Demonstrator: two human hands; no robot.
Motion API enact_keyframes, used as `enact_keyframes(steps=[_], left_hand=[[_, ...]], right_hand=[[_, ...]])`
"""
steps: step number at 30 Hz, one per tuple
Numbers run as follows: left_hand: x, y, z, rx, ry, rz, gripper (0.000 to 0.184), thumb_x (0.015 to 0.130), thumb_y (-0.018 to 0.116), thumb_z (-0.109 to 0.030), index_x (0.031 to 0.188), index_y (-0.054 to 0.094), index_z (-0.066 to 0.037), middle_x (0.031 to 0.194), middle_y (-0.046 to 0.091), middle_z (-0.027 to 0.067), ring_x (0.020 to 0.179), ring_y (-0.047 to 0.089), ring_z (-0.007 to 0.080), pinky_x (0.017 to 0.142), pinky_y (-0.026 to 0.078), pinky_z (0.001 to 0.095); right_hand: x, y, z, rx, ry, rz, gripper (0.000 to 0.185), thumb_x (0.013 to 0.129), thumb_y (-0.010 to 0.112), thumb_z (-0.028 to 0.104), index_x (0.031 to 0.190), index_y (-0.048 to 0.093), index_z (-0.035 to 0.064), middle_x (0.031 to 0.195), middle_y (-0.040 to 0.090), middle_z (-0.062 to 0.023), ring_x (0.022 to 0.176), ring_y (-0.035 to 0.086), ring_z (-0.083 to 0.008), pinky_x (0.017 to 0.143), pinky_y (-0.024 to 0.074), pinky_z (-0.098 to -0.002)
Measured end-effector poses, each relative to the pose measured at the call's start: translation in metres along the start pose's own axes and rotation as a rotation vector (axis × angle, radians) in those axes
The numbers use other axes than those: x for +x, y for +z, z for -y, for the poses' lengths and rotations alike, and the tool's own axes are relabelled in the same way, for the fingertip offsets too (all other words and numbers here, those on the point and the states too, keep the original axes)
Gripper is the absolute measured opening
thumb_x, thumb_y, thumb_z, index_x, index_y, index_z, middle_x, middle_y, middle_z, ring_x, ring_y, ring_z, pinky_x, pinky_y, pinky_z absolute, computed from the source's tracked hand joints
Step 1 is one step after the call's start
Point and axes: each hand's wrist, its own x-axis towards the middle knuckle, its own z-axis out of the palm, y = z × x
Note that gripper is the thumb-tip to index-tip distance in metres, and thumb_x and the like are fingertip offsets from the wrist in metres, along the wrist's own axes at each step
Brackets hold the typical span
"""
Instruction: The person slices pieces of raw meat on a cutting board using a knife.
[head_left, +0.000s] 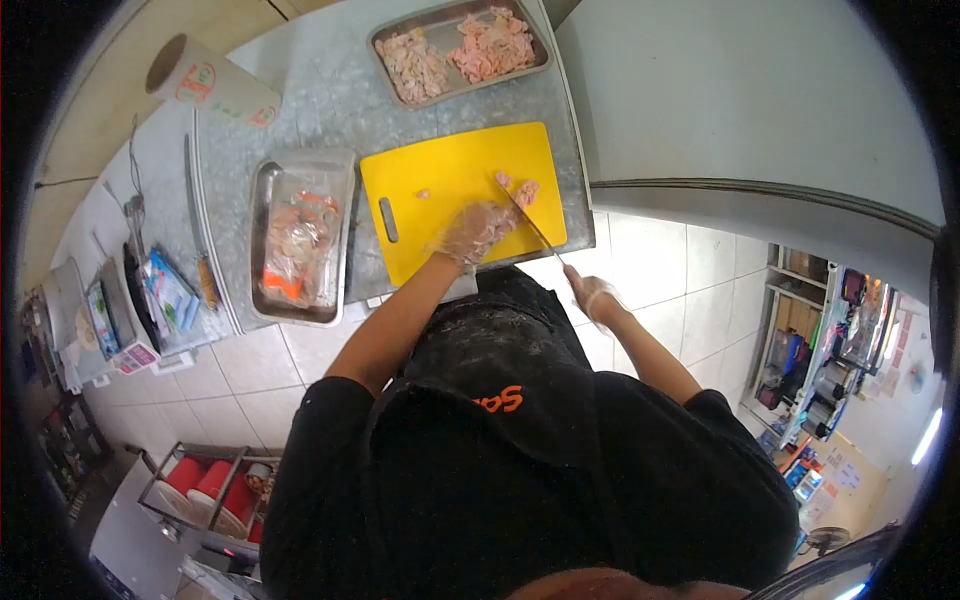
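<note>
Lettering (512, 398) in orange, "Sa" readable, marks my black apron (480, 450). My right hand (592, 294) grips a knife (536, 232); my left hand (480, 232), fingers curled, hold unclear, is near raw meat (527, 194) on a yellow cutting board (450, 165).

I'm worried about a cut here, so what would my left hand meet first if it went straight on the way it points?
Most likely the blade of the knife, very close ahead of your left hand; depth and any contact are unclear. Beyond it lie the pink pieces.
</note>
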Motion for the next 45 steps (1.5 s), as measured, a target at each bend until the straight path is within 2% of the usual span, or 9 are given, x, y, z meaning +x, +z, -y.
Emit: enact_keyframes(steps=[5,8,11,17,21,23,35,41,45], left_hand=[[-0.022,-0.033,0.004,-0.184,-0.251,-0.109,0.018,0.085,0.064,-0.018,0.098,0.068,-0.006,0.079,0.065,0.0144,0.072,0.064,0.0228,0.067,0.049,0.0362],[-0.029,-0.075,-0.015,-0.135,-0.411,-0.104,0.023,0.086,0.063,-0.024,0.1,0.068,-0.007,0.078,0.067,0.0158,0.069,0.065,0.031,0.065,0.051,0.0381],[-0.034,-0.077,-0.006,-0.119,-0.392,-0.215,0.019,0.088,0.058,-0.019,0.098,0.068,-0.006,0.082,0.069,0.015,0.075,0.068,0.0289,0.069,0.052,0.0369],[-0.037,-0.048,0.022,-0.158,-0.259,-0.196,0.022,0.093,0.052,-0.023,0.095,0.064,-0.004,0.083,0.066,0.0157,0.082,0.066,0.0326,0.074,0.05,0.0405],[-0.011,-0.02,-0.006,0.093,-0.064,-0.199,0.026,0.091,0.056,-0.03,0.093,0.064,-0.006,0.082,0.066,0.017,0.079,0.063,0.0367,0.071,0.049,0.0447],[0.014,-0.026,-0.048,0.27,-0.278,0.035,0.03,0.087,0.055,-0.026,0.093,0.062,0.002,0.078,0.065,0.0155,0.076,0.063,0.0358,0.069,0.049,0.0477],[0.015,0.01,0.017,0.319,-0.16,-0.02,0.027,0.085,0.063,-0.033,0.091,0.069,-0.008,0.081,0.068,0.0148,0.074,0.065,0.0312,0.069,0.05,0.0419],[0.017,-0.066,-0.017,-0.282,-0.685,-0.165,0.037,0.089,0.061,-0.041,0.091,0.071,-0.005,0.074,0.067,0.0058,0.066,0.063,0.0124,0.066,0.049,0.0281],[0.085,-0.115,-0.056,-0.18,-0.556,-0.364,0.039,0.088,0.06,-0.043,0.088,0.07,-0.005,0.072,0.069,0.0068,0.068,0.065,0.0133,0.064,0.049,0.0285]], right_hand=[[0.008,-0.043,0.031,0.186,0.059,0.045,0.045,0.098,0.039,0.019,0.141,0.027,0.0163,0.09,0.061,-0.0251,0.08,0.062,-0.0385,0.075,0.0485,-0.0485],[0.012,-0.07,0.056,0.555,0.244,0.048,0.046,0.097,0.038,0.017,0.141,0.026,0.0171,0.082,0.058,-0.0218,0.072,0.059,-0.0351,0.072,0.0479,-0.0472],[-0.011,-0.061,0.052,0.45,-0.036,-0.056,0.041,0.099,0.039,0.033,0.13,0.045,0.0072,0.072,0.055,-0.0185,0.065,0.055,-0.0303,0.067,0.0468,-0.0436],[-0.041,-0.038,0.047,0.783,0.257,-0.117,0.074,0.087,0.045,0.069,0.068,0.058,-0.0014,0.055,0.05,-0.0104,0.052,0.049,-0.024,0.054,0.0414,-0.0395],[-0.005,-0.045,0.045,0.333,0.049,-0.45,0.058,0.08,0.066,0.051,0.097,0.063,-0.0045,0.094,0.063,-0.0238,0.092,0.06,-0.0366,0.082,0.0473,-0.0433],[0.012,-0.071,0.06,0.335,-0.101,-0.653,0.051,0.079,0.069,0.043,0.101,0.062,-0.0023,0.103,0.062,-0.0243,0.099,0.059,-0.0383,0.086,0.0473,-0.0448],[0.115,-0.104,0.069,0.138,-0.359,-0.549,0.029,0.087,0.055,0.029,0.095,0.063,0.002,0.098,0.064,-0.0229,0.09,0.061,-0.0403,0.083,0.0481,-0.0451],[0.122,-0.161,0.06,0.287,-0.399,-0.62,0.034,0.088,0.056,0.036,0.094,0.063,0.0038,0.102,0.064,-0.0224,0.092,0.062,-0.0382,0.082,0.0485,-0.045],[0.123,-0.246,0.073,0.552,-0.37,-0.694,0.035,0.084,0.062,0.038,0.098,0.062,0.0058,0.098,0.065,-0.0201,0.091,0.062,-0.0373,0.078,0.049,-0.0429]])
